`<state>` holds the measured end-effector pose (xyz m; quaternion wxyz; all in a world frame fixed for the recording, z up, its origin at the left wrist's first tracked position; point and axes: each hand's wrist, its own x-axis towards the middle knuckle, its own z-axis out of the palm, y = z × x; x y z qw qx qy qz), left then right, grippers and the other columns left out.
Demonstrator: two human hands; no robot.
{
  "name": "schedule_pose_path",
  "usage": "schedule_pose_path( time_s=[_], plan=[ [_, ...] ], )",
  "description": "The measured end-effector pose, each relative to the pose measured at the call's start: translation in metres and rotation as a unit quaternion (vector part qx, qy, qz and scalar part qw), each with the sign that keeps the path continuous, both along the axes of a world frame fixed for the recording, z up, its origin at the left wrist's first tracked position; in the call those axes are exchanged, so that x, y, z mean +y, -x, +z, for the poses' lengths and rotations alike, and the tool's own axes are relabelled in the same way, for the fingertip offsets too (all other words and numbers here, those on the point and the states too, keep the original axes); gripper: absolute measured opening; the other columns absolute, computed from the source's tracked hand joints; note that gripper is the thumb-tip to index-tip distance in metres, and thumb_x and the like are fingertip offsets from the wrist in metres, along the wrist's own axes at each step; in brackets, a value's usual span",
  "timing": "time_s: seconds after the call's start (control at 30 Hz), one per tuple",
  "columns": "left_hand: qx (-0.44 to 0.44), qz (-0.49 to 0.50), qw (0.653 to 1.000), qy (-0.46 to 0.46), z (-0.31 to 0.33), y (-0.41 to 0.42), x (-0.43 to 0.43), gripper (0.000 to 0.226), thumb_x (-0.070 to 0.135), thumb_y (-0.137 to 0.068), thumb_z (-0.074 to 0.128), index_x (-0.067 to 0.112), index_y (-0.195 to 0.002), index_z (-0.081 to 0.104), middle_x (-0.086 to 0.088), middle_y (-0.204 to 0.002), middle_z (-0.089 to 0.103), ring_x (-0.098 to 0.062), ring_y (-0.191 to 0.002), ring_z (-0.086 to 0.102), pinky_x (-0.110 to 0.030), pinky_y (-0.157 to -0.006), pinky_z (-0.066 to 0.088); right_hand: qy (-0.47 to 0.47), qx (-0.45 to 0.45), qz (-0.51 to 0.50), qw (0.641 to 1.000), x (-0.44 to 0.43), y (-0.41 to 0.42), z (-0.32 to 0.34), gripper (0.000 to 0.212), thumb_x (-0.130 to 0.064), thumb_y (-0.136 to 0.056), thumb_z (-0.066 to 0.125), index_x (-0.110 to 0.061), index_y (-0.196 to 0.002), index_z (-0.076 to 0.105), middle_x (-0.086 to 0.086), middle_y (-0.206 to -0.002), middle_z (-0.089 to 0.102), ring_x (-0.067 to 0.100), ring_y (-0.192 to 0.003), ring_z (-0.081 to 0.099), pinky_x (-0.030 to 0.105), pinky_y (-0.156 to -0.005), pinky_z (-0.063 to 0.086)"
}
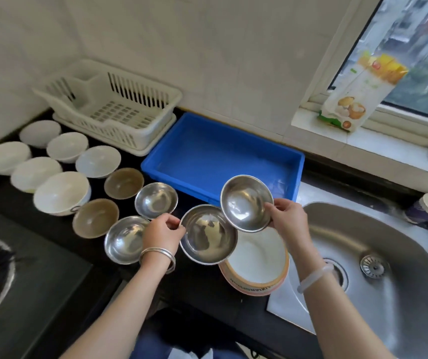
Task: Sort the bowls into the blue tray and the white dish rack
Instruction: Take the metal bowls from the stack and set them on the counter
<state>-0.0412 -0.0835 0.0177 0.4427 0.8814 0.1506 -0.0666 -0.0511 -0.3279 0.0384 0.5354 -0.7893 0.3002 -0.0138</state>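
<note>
prog: none placed in blue tray [223,154] / white dish rack [111,110] | near steel bowl [209,234] rim-pinched by L hand [162,230], far steel bowl [246,203] by R hand [289,216] | other bowls [62,193] unsorted, worktop [189,286] left side

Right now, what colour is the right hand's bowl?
Shiny silver; the bowl in the right hand shows best in head view.

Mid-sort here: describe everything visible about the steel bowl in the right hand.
The steel bowl is small, round and shiny, bare metal with a thin rim, and empty. It is held aloft and tilted, mouth toward the camera, in front of the blue tray's near wall. The right hand pinches its right rim. Its lower left edge overlaps the second steel bowl in the left hand; whether they touch is unclear.
</note>
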Motion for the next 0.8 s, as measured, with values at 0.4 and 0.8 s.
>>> schedule_pose_path(
  time_s=[0.4,0.8],
  plan=[
    [0.089,0.081,0.993,0.016,-0.045,0.034,0.053,0.005,0.009,-0.077,0.065,0.012,-0.081,0.066,0.003,-0.072,0.061,-0.015,-0.072,0.056,-0.022,-0.067,0.038,0.159,0.133,0.207,0.956,0.079,-0.085,-0.057,0.026,0.001,-0.071,0.046,0.013,-0.089,0.062,0.024,-0.073,0.062,0.043,-0.091,0.065,0.053,-0.081,0.054],
    [0.113,0.118,0.986,0.017,-0.069,0.041,0.061,0.006,0.011,-0.079,0.064,0.010,-0.085,0.066,0.002,-0.076,0.061,-0.015,-0.075,0.056,-0.023,-0.070,0.040,0.243,0.190,0.240,0.920,0.097,-0.089,-0.077,0.020,0.001,-0.073,0.046,-0.010,-0.058,0.039,0.013,-0.059,0.047,0.026,-0.061,0.038,0.029,-0.052,0.032]
  ],
)
